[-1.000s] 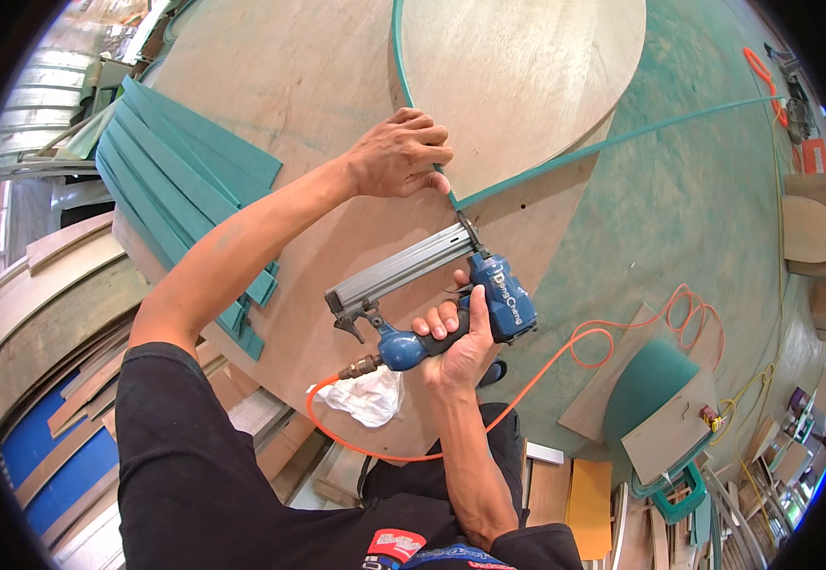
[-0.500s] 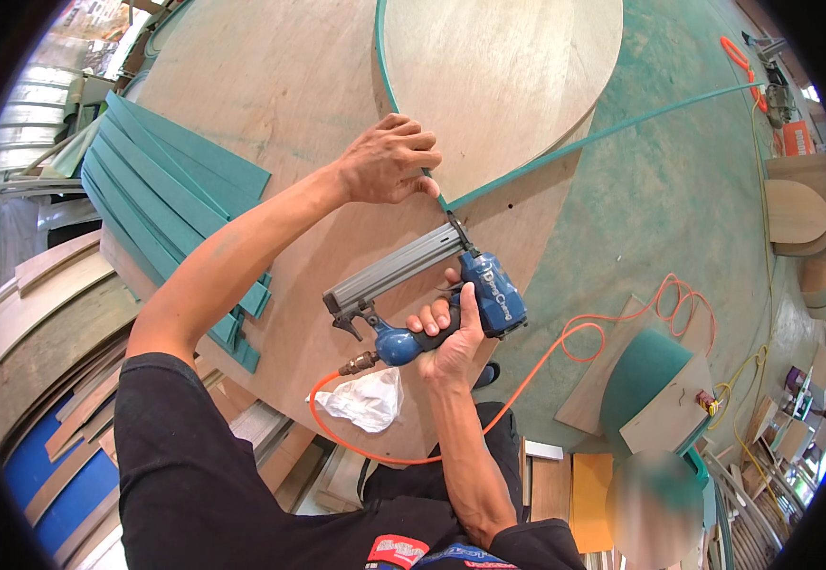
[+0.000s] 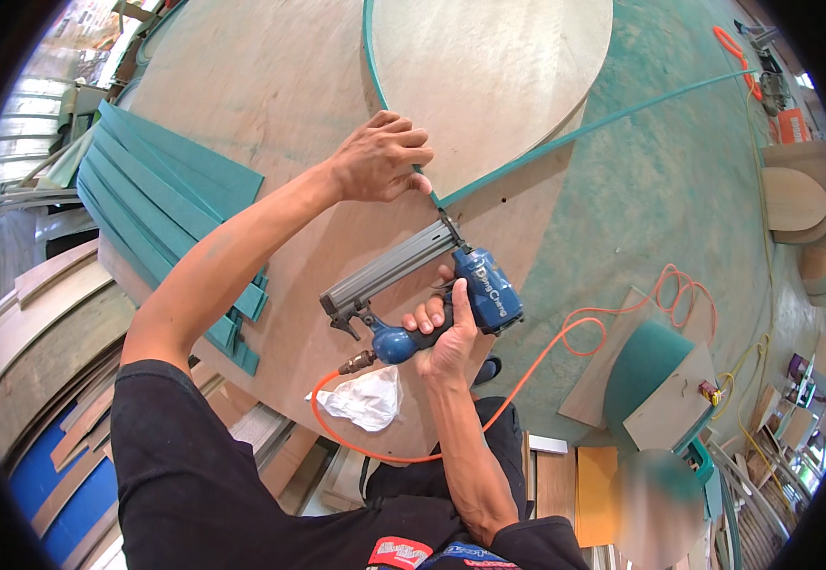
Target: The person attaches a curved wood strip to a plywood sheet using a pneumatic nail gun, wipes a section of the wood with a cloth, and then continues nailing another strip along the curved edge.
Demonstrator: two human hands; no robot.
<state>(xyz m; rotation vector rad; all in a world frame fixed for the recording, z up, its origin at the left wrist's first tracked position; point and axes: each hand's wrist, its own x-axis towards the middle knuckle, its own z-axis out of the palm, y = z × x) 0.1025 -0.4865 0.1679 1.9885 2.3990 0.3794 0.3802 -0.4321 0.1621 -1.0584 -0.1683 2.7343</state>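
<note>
My right hand [image 3: 443, 332] is wrapped round the black grip of a blue and grey air nail gun [image 3: 491, 290]. The gun's nose touches the tip where two green edge strips meet. My left hand [image 3: 384, 160] is closed, thumb and fingers pinching the left green strip [image 3: 372, 62] close to that tip. Against this strip lies a pale, teardrop-shaped wooden panel [image 3: 489, 76], its point toward me. The other green strip [image 3: 612, 123] runs off to the far right, past the panel's edge. An orange air hose [image 3: 517, 389] leads from the gun's brass fitting.
Beneath everything is a large plywood worktop [image 3: 270, 95]. A fan of green boards [image 3: 161, 190] lies on its left, and a crumpled white bag [image 3: 365, 397] near its front edge. Wood offcuts [image 3: 47, 323] are stacked at left. The hose loops over the green-stained floor [image 3: 612, 218] at right.
The view has shifted slightly, so the panel and strips appear a little further left. Both hands keep their holds, and the nail gun's nose stays at the tip.
</note>
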